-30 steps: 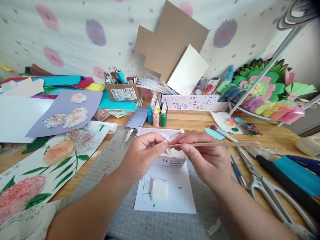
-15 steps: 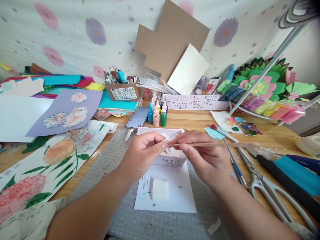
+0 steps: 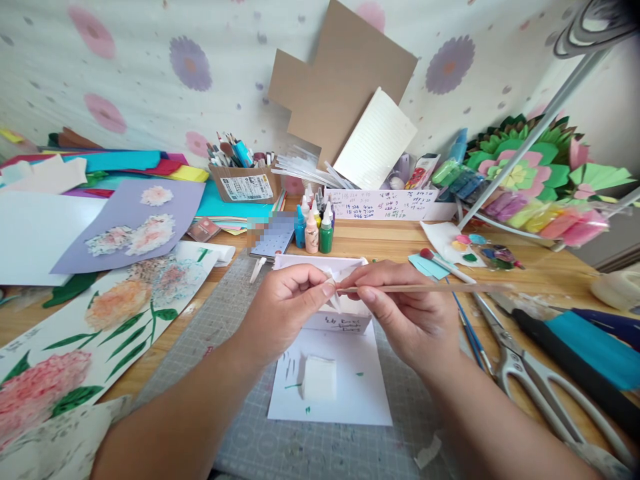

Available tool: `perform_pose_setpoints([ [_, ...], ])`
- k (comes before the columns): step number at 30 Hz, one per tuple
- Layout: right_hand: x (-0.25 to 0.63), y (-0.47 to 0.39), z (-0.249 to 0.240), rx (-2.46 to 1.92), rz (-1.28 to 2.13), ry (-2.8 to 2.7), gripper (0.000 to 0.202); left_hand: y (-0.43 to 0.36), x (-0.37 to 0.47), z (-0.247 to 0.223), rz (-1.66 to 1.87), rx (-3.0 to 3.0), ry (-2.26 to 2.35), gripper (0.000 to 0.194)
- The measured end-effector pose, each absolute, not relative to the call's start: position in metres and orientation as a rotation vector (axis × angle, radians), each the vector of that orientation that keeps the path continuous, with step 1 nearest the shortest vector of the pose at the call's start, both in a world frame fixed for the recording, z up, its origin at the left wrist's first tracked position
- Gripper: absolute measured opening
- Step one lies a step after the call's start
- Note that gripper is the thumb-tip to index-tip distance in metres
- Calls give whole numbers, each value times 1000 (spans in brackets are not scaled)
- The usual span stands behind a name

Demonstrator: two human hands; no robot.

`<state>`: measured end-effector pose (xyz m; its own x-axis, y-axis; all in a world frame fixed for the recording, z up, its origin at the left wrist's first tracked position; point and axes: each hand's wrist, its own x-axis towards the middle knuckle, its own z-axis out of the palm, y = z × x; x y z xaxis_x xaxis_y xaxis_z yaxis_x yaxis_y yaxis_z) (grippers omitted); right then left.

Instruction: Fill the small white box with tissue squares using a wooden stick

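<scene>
Between the thumb and fingers of my left hand [image 3: 285,307] is a small piece of thin white paper [image 3: 335,305], folded or creased. My right hand [image 3: 417,310] pinches a thin brown stick [image 3: 450,289], held level, its left end against the white paper. Its far right end looks blurred. Both hands hover over an open white box [image 3: 345,323] with handwriting on its front. In front of the box, a small stack of white paper squares [image 3: 320,379] rests on a white sheet [image 3: 363,403] with green marks.
A grey cutting mat [image 3: 240,427] lies under the work. Paint bottles [image 3: 326,233] stand behind the box. Scissors [image 3: 520,363] and blue paintbrushes [image 3: 473,333] lie at the right. Flower paintings [image 3: 120,293] spread at the left, and a lamp pole [image 3: 535,140] slants at the right.
My hands, the stick and the white paper look almost the same as before. The whole view has shifted very slightly.
</scene>
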<state>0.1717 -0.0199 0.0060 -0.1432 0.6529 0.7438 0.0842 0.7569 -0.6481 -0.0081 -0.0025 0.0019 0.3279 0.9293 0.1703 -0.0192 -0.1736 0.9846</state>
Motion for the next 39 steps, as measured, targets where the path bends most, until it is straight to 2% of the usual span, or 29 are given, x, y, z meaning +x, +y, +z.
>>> perform_pose_setpoints([
  [22, 172, -20, 5, -618, 542, -1659, 13, -2, -6, 4, 1083, 1474, 838, 19],
  [39, 173, -17, 4, -652, 378, -1719, 14, 0, -4, 6, 1105, 1480, 871, 20],
])
